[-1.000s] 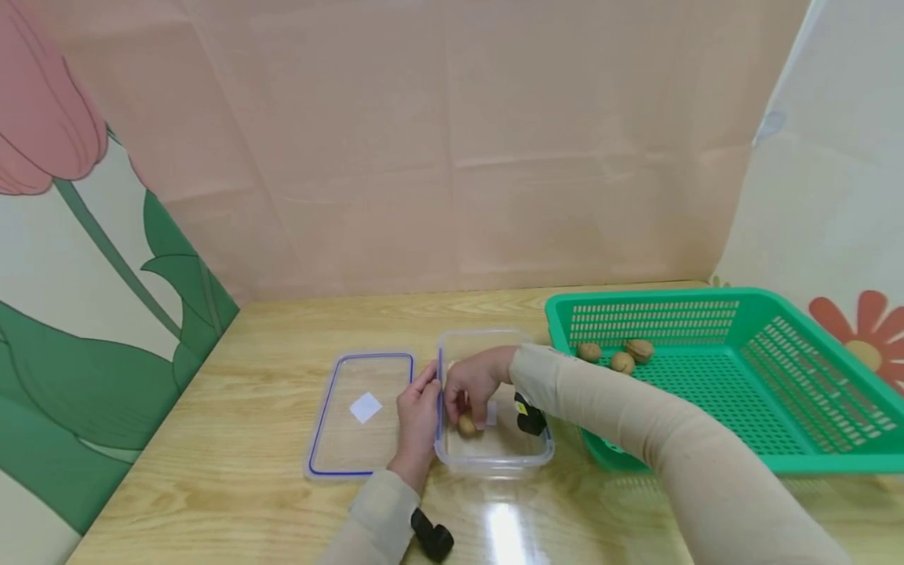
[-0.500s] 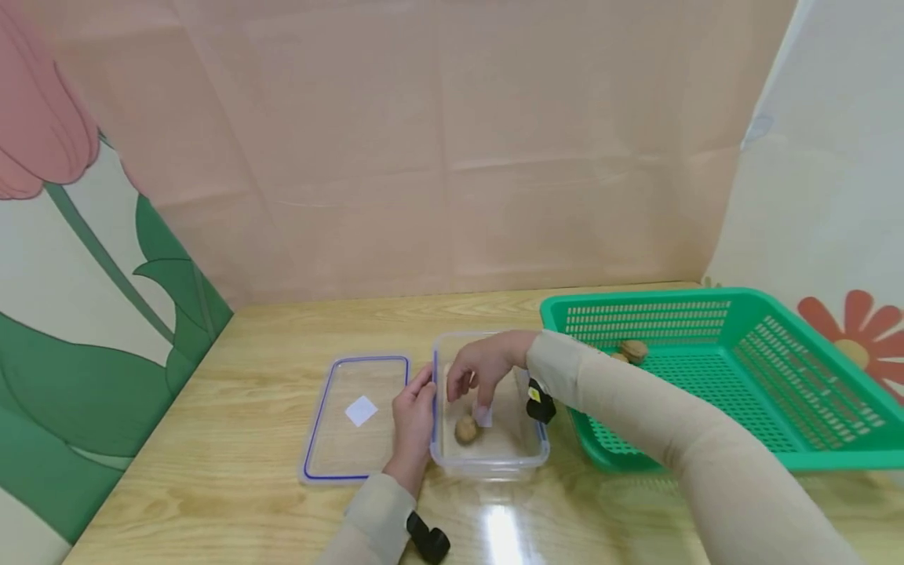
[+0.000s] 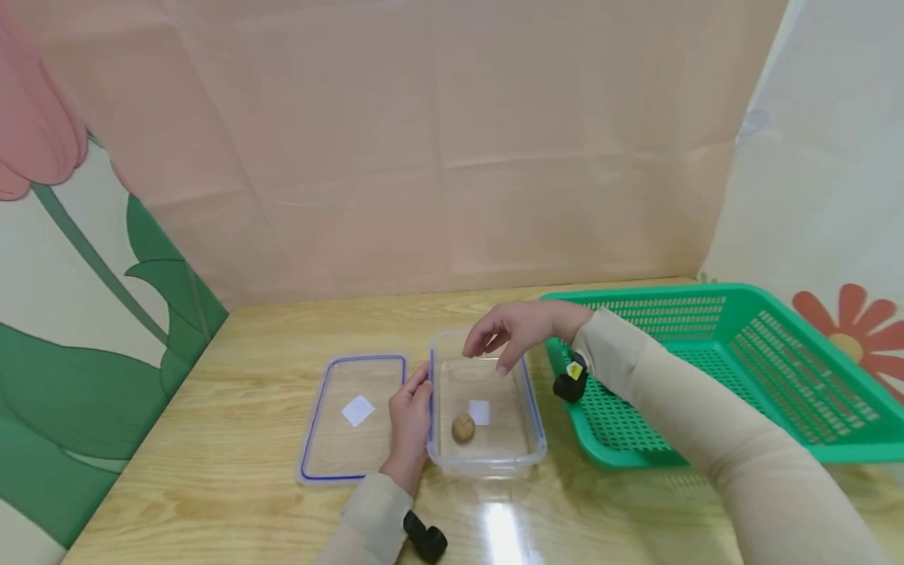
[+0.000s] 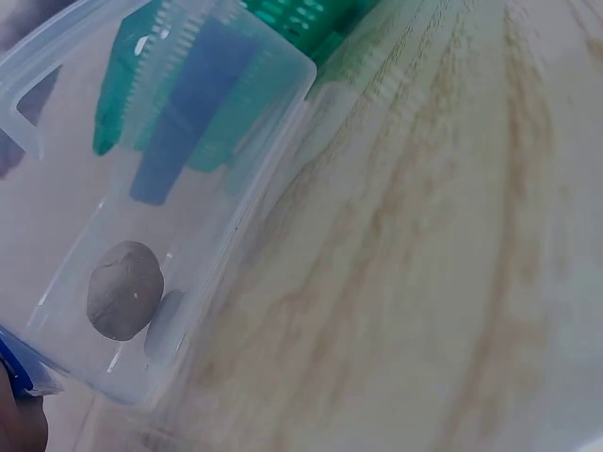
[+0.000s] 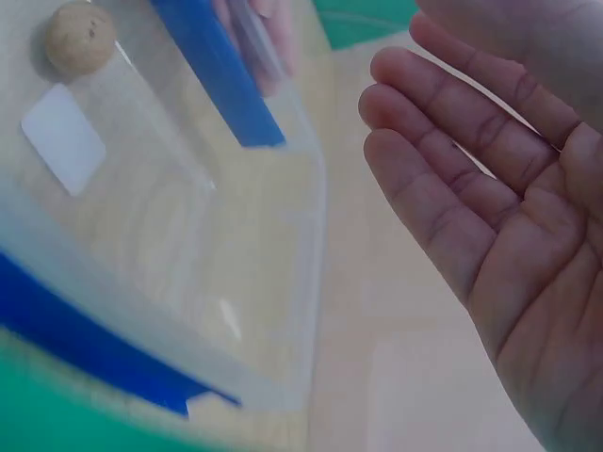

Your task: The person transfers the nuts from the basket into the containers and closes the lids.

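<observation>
A walnut [image 3: 463, 428] lies on the floor of a clear plastic box [image 3: 519, 443] with blue edging, beside a white square label [image 3: 479, 413]. My left hand [image 3: 411, 424] rests along the box's left wall with its fingers extended. Above the far right part of the box hovers my right hand [image 3: 519, 329], fingers loosely bent and holding nothing. The right wrist view shows that same right hand [image 5: 499, 188] with its palm bare, apart from the box wall. In the left wrist view the walnut [image 4: 125, 290] shows through the box's side.
Left of the box lies its clear lid [image 3: 332, 451] with a blue seal and a white square label [image 3: 358, 410]. A green plastic basket [image 3: 734, 314] stands on the right; my right sleeve [image 3: 678, 392] covers part of it. A beige sheet [image 3: 424, 157] hangs behind the wooden table.
My right hand has let go of the walnut, which stays in the box, and has risen up and to the right. The left hand keeps its place at the box wall.
</observation>
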